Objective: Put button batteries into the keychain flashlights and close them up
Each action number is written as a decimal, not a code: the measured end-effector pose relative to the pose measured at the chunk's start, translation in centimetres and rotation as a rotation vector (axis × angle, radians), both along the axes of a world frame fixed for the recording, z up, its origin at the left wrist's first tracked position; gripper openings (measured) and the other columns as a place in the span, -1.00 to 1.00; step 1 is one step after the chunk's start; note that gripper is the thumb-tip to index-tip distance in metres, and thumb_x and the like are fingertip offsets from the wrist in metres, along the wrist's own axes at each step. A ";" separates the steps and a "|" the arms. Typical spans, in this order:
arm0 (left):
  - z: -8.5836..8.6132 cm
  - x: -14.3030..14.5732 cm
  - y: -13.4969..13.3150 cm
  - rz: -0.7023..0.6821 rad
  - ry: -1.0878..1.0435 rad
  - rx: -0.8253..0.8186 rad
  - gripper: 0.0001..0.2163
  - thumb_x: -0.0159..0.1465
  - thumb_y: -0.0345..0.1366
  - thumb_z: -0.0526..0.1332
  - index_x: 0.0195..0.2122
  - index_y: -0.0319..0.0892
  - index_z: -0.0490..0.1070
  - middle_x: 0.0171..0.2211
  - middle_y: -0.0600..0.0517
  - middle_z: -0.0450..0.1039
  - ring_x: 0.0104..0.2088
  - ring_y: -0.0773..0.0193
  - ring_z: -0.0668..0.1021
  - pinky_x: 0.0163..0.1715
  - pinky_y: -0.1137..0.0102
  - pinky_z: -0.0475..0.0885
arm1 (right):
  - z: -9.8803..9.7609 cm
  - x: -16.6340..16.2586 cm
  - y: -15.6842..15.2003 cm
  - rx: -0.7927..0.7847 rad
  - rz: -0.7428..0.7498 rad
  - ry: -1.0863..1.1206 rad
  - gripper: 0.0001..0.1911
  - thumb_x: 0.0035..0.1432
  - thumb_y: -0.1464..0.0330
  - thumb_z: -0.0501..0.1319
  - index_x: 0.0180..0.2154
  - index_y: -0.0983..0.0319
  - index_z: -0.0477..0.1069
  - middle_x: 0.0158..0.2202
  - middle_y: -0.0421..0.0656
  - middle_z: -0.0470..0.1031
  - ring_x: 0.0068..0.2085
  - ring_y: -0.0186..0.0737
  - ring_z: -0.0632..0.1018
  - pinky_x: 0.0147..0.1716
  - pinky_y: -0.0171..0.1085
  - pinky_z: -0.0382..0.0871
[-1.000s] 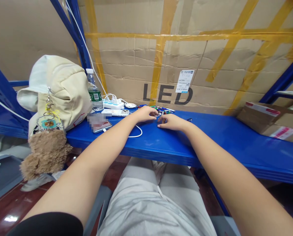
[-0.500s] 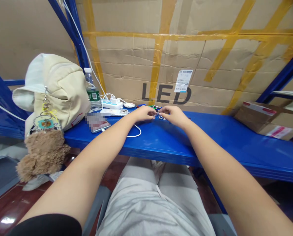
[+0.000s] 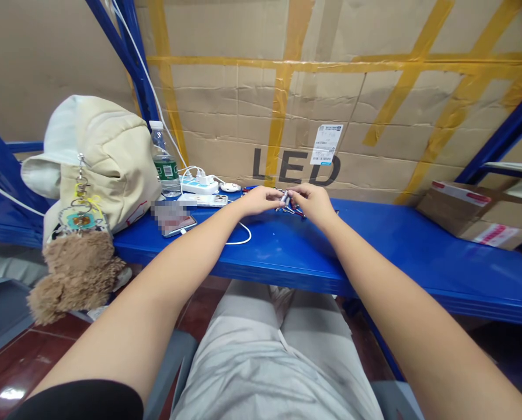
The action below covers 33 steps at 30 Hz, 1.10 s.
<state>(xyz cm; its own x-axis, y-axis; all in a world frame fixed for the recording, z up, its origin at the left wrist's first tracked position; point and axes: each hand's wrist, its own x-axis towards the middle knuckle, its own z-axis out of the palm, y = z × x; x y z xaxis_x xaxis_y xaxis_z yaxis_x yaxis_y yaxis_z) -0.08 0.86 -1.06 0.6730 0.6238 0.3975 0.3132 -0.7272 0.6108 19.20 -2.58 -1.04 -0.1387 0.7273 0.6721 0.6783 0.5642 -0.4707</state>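
Observation:
Above the back part of the blue shelf (image 3: 270, 251), my left hand (image 3: 261, 200) and my right hand (image 3: 311, 203) meet fingertip to fingertip. Between them they pinch a small pale purple piece (image 3: 284, 199), too small and partly covered for its exact kind to show. Just under the fingers lie several small coloured pieces with shiny wire loops (image 3: 292, 210), which look like binder clips. Dark red and blue show among them. My hands partly hide this pile.
To the left are a white phone (image 3: 211, 200), another phone on a cable (image 3: 180, 224), a power strip (image 3: 198, 185), a water bottle (image 3: 167, 163) and a cream bag (image 3: 112, 157) with a plush charm. A carton (image 3: 475, 213) stands right; a large cardboard box (image 3: 226, 105) backs the shelf.
The pale purple piece now shows between my fingertips. My right hand has shifted slightly left and up, and more of the small pieces beneath is visible.

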 end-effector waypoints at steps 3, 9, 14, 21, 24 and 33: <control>-0.2 0.0 0.4 0.003 -0.051 -0.049 -0.67 0.21 -0.27 0.24 -0.02 -0.29 0.50 -0.07 -0.13 0.57 -0.07 0.13 0.56 0.01 0.24 0.39 | -0.2 -0.2 0.0 -0.007 0.053 -0.033 -0.72 0.15 0.45 0.15 -0.17 0.22 0.60 -0.13 -0.06 0.62 -0.10 -0.11 0.58 -0.07 -0.16 0.41; 0.2 -0.4 0.7 0.184 -0.013 0.055 -0.74 0.18 -0.38 0.28 -0.09 -0.28 0.52 -0.11 -0.11 0.58 -0.10 0.19 0.58 0.02 0.26 0.41 | 1.2 0.4 -0.9 -0.077 -0.032 -0.009 -0.66 0.17 0.45 0.11 -0.07 0.26 0.55 -0.10 -0.04 0.61 -0.13 -0.14 0.58 -0.09 -0.16 0.43; 0.4 -0.6 0.3 0.232 0.074 0.112 -0.74 0.20 -0.33 0.27 -0.08 -0.24 0.53 -0.10 -0.06 0.58 -0.10 0.19 0.57 0.01 0.28 0.43 | 4.0 5.3 -3.0 -0.377 -0.174 -0.200 -0.71 0.14 0.18 0.21 -0.35 0.28 0.54 -0.40 -0.09 0.58 -0.37 -0.20 0.54 -0.33 -0.25 0.41; 0.1 -0.5 0.2 0.195 0.185 0.152 -0.68 0.23 -0.26 0.23 -0.01 -0.22 0.50 -0.04 -0.07 0.55 -0.06 0.17 0.56 0.03 0.28 0.41 | 4.2 11.3 -5.7 -0.964 -0.090 -0.456 -0.53 -0.17 -0.01 0.36 -0.33 0.22 0.55 -0.43 -0.15 0.55 -0.39 -0.21 0.53 -0.49 -0.33 0.34; 0.1 -0.5 0.4 0.193 0.216 0.179 -0.68 0.23 -0.24 0.21 -0.02 -0.22 0.51 -0.05 -0.07 0.55 -0.06 0.17 0.55 0.02 0.30 0.41 | 3.2 11.3 -8.0 -0.753 -0.135 -0.427 -0.57 -0.18 0.09 0.37 -0.25 0.18 0.56 -0.33 -0.15 0.60 -0.31 -0.15 0.57 -0.37 -0.29 0.42; 0.0 -0.4 0.4 0.101 0.250 0.198 -0.72 0.22 -0.23 0.20 -0.09 -0.21 0.52 -0.10 -0.07 0.55 -0.12 0.20 0.55 -0.07 0.31 0.40 | 0.4 10.3 -10.0 -0.667 -0.122 -0.299 -0.87 -0.05 0.27 0.30 -0.43 0.19 0.50 -0.52 -0.19 0.55 -0.53 -0.26 0.51 -0.50 -0.30 0.40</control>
<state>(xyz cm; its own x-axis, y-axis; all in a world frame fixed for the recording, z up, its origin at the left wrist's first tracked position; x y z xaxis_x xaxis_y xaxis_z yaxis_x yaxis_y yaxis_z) -0.52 1.30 -1.01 0.7037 0.6197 0.3476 0.5123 -0.7815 0.3560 29.46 -12.58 -0.69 -0.1385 0.9900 0.0282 0.8709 0.1353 -0.4724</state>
